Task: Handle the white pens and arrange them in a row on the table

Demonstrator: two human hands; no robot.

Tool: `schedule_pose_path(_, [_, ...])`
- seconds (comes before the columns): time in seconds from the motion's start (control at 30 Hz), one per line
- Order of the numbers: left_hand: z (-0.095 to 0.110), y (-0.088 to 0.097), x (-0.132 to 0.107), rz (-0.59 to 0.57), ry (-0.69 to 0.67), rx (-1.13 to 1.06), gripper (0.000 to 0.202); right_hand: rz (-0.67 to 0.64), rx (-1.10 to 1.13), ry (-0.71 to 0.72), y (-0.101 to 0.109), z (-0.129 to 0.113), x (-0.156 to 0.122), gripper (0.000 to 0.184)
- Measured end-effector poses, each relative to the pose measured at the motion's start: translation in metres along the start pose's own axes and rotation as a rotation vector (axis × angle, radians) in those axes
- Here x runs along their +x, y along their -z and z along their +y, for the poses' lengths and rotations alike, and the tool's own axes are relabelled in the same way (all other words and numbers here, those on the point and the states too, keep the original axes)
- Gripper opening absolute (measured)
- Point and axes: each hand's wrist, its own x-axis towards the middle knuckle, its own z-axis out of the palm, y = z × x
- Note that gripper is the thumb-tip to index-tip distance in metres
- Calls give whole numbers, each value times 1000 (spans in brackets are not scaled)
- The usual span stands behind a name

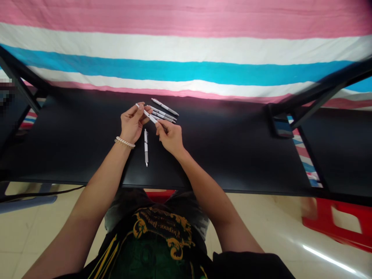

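Observation:
A white pen (150, 117) slants between my two hands above the black table. My left hand (132, 122), with a beaded band on its wrist, pinches the pen's upper left end. At the lower right end, the fingers of my right hand (171, 135) close on the same pen; its tip there is hidden. Beyond my hands, several white-and-grey pens lie side by side, one of them a separate pen (165, 106) at the back. Nearer to me, between my wrists, a single white pen (146, 147) with a grey grip rests on the table, pointing toward me.
The black table (226, 151) runs across the view. A striped cloth (186, 50) hangs behind it. Black metal frames (322, 91) stand at both sides, with a dark phone-like object (283, 128) at the right one. A red stool (334, 221) is at lower right.

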Motion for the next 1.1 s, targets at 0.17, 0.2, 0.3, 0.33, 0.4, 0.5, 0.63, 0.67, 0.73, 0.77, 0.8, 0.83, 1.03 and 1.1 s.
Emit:
schedule_pose_path(0.17, [-1,3,2,24,-39,-37,26,11,158,-64,-3,-2,0,40])
schedule_pose_path(0.2, [-1,4,2,33,-43,-44,26,11,189,-74,-3,-3,0,41])
schedule_pose_path(0.3, [-1,4,3,31,-44,-53,26,29,249,-93,-2,-4,1,45])
schedule_pose_path(0.33, [-1,3,3,21,-45,-52,26,41,263,-100,-2,-5,2,45])
schedule_pose_path(0.4, [-1,3,3,1,-49,-48,27,57,286,-120,0,-6,2,47])
schedule_pose_path(0.5, [0,2,3,-16,-49,-35,28,72,306,-134,1,-7,3,47])
schedule_pose_path(0.63, [0,2,2,-21,-58,-27,29,70,332,-128,-1,-6,3,44])
schedule_pose_path(0.67, [0,3,2,-15,-65,-32,28,70,329,-127,-2,-5,3,43])
schedule_pose_path(0.73, [-2,3,2,2,-73,-40,27,92,308,-115,-4,-2,2,39])
schedule_pose_path(0.77, [-2,3,2,12,-71,-41,26,110,286,-99,-4,-1,2,36])
schedule_pose_path(0.8, [-3,3,2,22,-66,-40,25,131,258,-75,-5,1,2,33])
schedule_pose_path(0.83, [-3,4,2,34,-62,-38,25,147,230,-46,-5,2,2,30])
schedule_pose_path(1.03, [-3,9,8,110,-77,-38,22,143,284,-67,-6,5,4,34])
schedule_pose_path(1.1, [-3,11,10,112,-79,-45,22,141,296,-54,-5,6,5,31])
